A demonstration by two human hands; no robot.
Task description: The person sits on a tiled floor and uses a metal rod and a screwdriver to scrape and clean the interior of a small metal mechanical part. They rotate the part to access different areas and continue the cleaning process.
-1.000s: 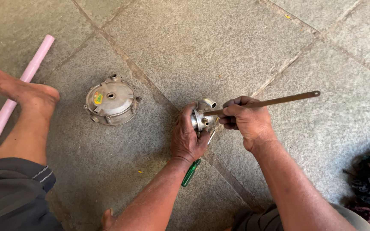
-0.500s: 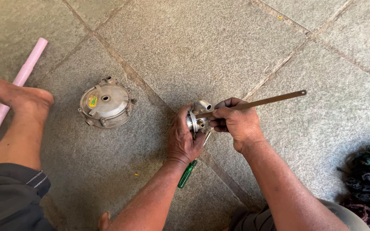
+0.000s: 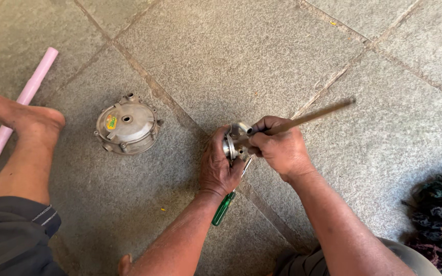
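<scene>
Small metal fitting (image 3: 235, 144): above stone floor (image 3: 231, 56), gripped in left hand (image 3: 220, 168), fingers closed around it
Long metal rod (image 3: 310, 116): in right hand (image 3: 281, 149), fingers wrapped tight, tip at fitting
Advisable: fitting steady, rod square, pressure even
Nearby: round metal cover (image 3: 127, 124), green-handled screwdriver (image 3: 224, 207), pink pipe (image 3: 19, 107)

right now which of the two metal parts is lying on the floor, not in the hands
The round metal cover with the coloured sticker, lying alone on the stone floor. The smaller metal part is held between the left hand and right hand.
</scene>
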